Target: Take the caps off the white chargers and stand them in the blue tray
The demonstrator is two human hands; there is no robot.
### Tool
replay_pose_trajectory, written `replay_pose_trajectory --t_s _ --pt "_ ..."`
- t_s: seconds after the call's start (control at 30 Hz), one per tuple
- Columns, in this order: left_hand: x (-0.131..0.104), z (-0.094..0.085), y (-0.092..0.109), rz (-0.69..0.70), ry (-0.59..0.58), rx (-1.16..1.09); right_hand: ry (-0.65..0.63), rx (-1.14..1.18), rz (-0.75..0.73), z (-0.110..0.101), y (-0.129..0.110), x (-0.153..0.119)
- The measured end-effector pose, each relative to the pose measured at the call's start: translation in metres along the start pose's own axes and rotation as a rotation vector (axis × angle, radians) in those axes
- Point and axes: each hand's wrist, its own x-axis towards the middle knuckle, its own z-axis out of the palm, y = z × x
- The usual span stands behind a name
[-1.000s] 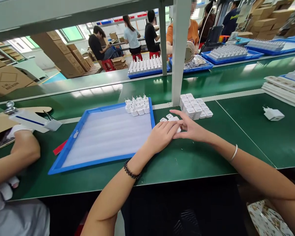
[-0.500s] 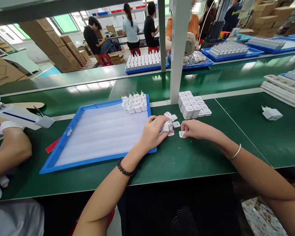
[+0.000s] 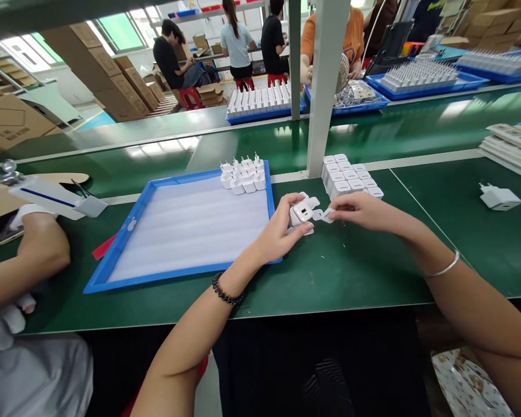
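My left hand (image 3: 278,234) is closed around a white charger plug (image 3: 300,213), its port end facing me. Pinched in the fingertips of my right hand (image 3: 367,213) is a small flat white cover piece (image 3: 328,216), just right of the charger. Several similar loose pieces lie around and behind the charger, partly hidden by my left hand. Beyond my right hand stand stacks of white cover pieces (image 3: 346,176) with small dark print. To the left, a blue-rimmed tray (image 3: 270,191) holds a cluster of white chargers (image 3: 244,176), prongs up, in its far right corner.
A single charger (image 3: 500,197) lies on the green bench (image 3: 395,272) at right. White trays (image 3: 514,150) are stacked behind it. A metal post (image 3: 325,87) rises at the bench's back edge. A co-worker's arm (image 3: 39,249) is at far left, near a white device (image 3: 47,194).
My right hand has lifted the cover piece off the bench towards the charger. My left hand has turned the charger's port end more towards me. The camera view has shifted slightly.
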Motion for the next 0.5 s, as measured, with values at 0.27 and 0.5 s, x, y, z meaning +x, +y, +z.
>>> replay_pose_trajectory --t_s 0.27,0.5 --pt "0.003 0.001 0.005 0.045 -0.078 0.035 0.144 0.654 -0.239 0.019 -0.024 -0.013" --pt "0.000 0.004 0.006 0.020 -0.114 -0.015 0.098 0.745 -0.181 0.039 -0.029 -0.013"
